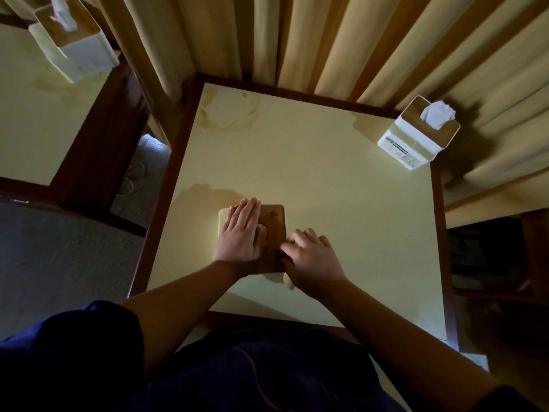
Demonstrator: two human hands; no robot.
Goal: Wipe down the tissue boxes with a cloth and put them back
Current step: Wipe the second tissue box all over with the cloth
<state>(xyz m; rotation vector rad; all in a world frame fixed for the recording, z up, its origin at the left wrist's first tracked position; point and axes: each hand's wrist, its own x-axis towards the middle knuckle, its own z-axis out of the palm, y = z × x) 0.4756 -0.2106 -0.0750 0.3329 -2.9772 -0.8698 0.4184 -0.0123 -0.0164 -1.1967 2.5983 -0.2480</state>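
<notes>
The left grip (242,230) is lying flat, fingers straight and together, palm pressing down on the lid (271,221) of the near box (252,239). The lid is a smooth brown wooden panel with rounded corners; the body beneath it is pale cream, showing as a rounded edge left of the hand. The right grip (309,257) is curling at the box's right edge, knuckles up, fingers bent around something pale that is peeking out beneath the palm; whether that is the cloth cannot be told. Both forearms are reaching forward from dark blue sleeves, bare to the elbow.

The box is sitting on the bench (326,188), toward its near-left part. The bench is square, with a matte cream top ringed by faint brownish stains and a dark wood border.

Well beyond the box, at the bench's far-right corner, a second box (416,138) is standing upright: white, rounded sides, a wooden top, a crumpled white tissue rising from its slot, a printed label on its side.

Far left of the box, on a second bench (29,129), a third box (77,46) of the same kind is standing.

Tan curtains (297,40) are hanging in soft vertical folds behind the bench.
</notes>
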